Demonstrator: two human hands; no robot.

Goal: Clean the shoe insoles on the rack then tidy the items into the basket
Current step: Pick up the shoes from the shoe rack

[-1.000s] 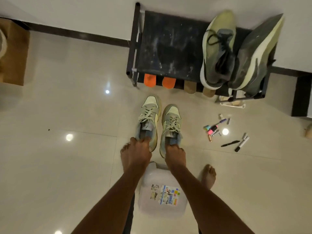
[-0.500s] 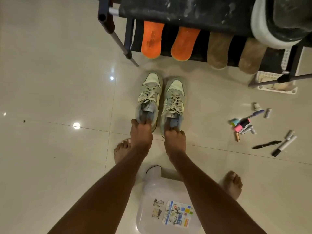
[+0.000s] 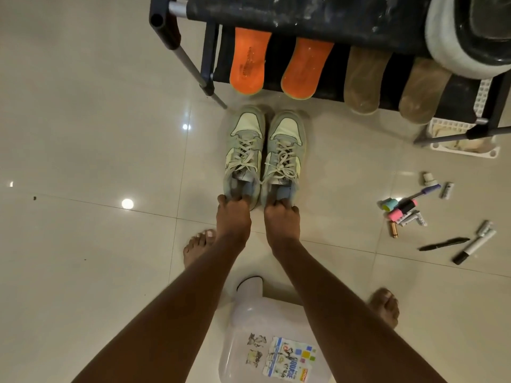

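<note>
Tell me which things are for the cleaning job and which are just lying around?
For the job: orange insoles, brown insoles, rack, white basket, pens and markers to tidy.

Just lying about: sneakers, gripped by the left hand and right hand; plastic jug; big shoe on the rack.

Floor tiles (image 3: 83,134): glossy cream-beige. Rack (image 3: 304,12), top of frame: black fabric with white smudges, dark frame. Two insoles (image 3: 250,59) upper centre: bright orange, yellow-green edging. Two insoles (image 3: 365,78) to their right: dull tan-brown. Pair of sneakers (image 3: 265,153), centre: pale green and grey-blue, off-white laces. Basket (image 3: 464,136), right edge: white lattice. Plastic jug (image 3: 265,322), bottom centre: translucent white; label printed blue, yellow and green. Markers (image 3: 401,210) at right: pink, teal, purple, black.
</note>
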